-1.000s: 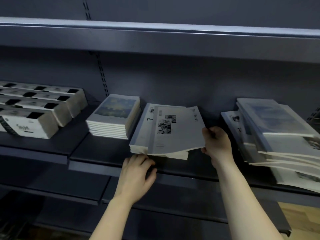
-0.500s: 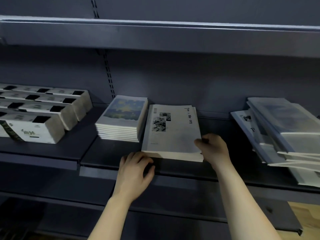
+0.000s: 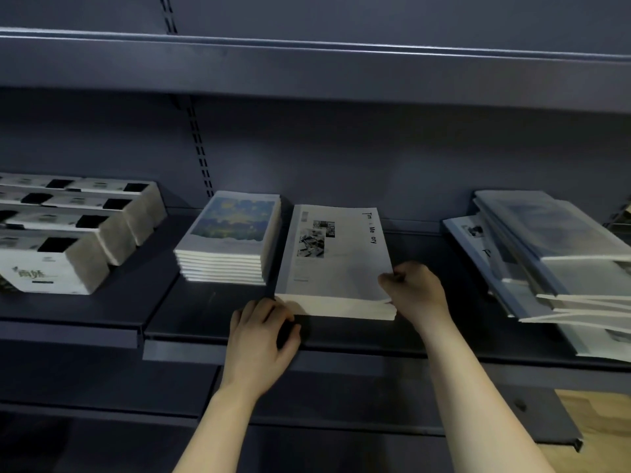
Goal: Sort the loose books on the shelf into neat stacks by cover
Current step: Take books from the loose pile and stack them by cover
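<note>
Left hand (image 3: 261, 339) is resting open at the white stack's (image 3: 336, 257) 7 o'clock corner, gripping nothing. Right hand (image 3: 415, 290) is pinching its 5 o'clock corner. The stack's long axis is running 6 to 12. The loose pile (image 3: 553, 264) is lying at 3 o'clock, nearer the right hand; the painted stack (image 3: 232, 233) at 9.

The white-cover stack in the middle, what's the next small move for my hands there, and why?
Probably square it up: press the right hand leftward against the white-cover stack while the left hand braces its front left corner. The lower books' edges at the front right look slightly uneven, whereas the blue-cover stack beside it sits neatly aligned.
</note>
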{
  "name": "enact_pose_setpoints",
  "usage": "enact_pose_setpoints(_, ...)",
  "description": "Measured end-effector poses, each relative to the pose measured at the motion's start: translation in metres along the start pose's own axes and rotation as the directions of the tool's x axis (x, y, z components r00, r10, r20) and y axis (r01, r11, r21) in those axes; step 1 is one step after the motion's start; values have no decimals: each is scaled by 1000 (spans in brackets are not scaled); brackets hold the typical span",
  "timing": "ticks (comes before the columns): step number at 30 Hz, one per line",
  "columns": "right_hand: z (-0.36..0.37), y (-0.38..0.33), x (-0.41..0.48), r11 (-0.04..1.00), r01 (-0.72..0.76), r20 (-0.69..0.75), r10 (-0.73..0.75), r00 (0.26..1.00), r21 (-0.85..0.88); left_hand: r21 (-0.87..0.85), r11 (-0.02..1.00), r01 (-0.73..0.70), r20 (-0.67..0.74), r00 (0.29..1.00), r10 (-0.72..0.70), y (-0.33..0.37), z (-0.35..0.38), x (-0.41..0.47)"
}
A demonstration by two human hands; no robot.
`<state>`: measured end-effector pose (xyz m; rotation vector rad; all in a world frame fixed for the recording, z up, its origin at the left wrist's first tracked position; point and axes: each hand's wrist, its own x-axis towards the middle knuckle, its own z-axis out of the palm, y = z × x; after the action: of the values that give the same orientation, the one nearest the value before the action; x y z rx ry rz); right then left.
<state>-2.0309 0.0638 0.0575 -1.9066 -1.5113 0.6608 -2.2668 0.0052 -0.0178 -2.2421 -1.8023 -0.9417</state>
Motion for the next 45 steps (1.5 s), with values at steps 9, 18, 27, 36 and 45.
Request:
enact_pose_setpoints(9,-1,1,3,992,10,1,-10,1000,-129,15,1000,-4,6,1000,4,0,-1,-1)
enact_pose_setpoints(18,-5,2,-4,978,9,-5,-11,1000,-209,25,1000,19,25,1000,-20,2,-1,-3)
enact_pose_setpoints(27,-11,8,-5,983,47,3,-47,999,-177,27,999,24,50,998,-25,13,-3,-6)
enact_pose_setpoints(36,-69,30,2,980,137,-170,-161,972,-147,-41,999,-12,62,998,15,66,18,-4)
enact_pose_setpoints(45,-158,66,15,954,251,-459,-299,836,-163,-70,993,-93,93,991,99,140,51,10)
